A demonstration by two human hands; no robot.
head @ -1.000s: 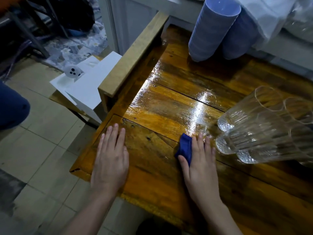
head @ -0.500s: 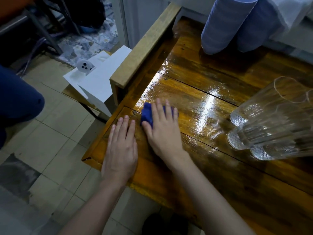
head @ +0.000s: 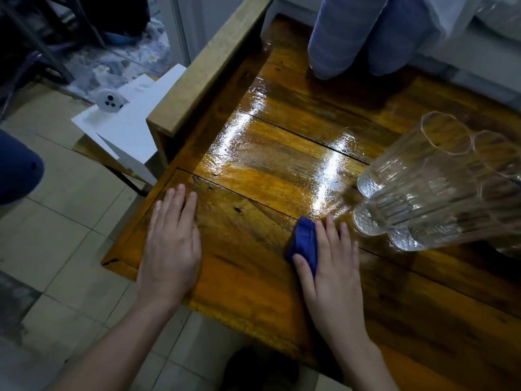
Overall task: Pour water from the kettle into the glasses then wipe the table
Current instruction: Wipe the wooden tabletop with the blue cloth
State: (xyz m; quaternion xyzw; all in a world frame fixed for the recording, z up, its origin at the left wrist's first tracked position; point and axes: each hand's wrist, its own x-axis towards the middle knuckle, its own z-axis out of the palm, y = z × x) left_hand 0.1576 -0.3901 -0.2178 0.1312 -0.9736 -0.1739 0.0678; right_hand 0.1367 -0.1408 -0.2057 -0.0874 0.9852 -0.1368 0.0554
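My right hand [head: 331, 266] presses a folded blue cloth [head: 303, 242] flat onto the wet, glossy wooden table [head: 253, 165], just left of the glasses. My left hand [head: 172, 244] lies palm-down, fingers together, on the table's near-left corner and holds nothing. Three tall clear ribbed glasses [head: 434, 198] stand clustered at the right, with water in them. No kettle is in view.
Two stacks of blue cups [head: 338, 35] stand at the table's far edge under a white cloth. A raised wooden rail [head: 208, 66] borders the left side. Beyond it, over the tiled floor, sit white boxes [head: 127, 119]. A blue-clothed knee [head: 17, 167] shows at far left.
My right hand slid the blue cloth left next to my left hand, then back right beside the glasses. My left hand stayed in place on the corner.
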